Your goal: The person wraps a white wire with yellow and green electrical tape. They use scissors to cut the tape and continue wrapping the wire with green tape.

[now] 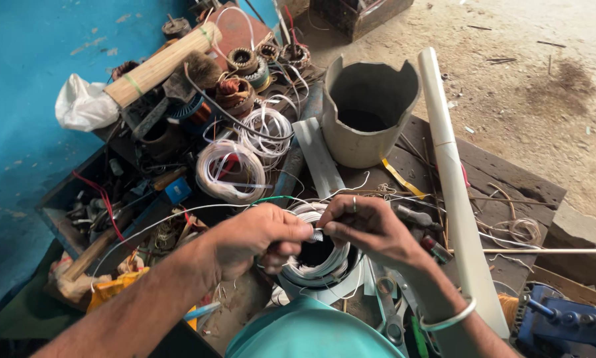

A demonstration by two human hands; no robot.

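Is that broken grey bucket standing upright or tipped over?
Upright. The grey bucket stands on its base on the wooden bench, its chipped mouth facing up, with only something dark showing at the bottom.

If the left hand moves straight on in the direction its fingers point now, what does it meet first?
The left hand points rightwards at the right hand. Their fingertips already meet over the wound coil, pinching a small piece between them, so it would press into the right hand's fingers at once.

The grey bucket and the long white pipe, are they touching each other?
Cannot tell. In the head view the grey bucket and the long white pipe lie close side by side, but no plain contact or gap shows.
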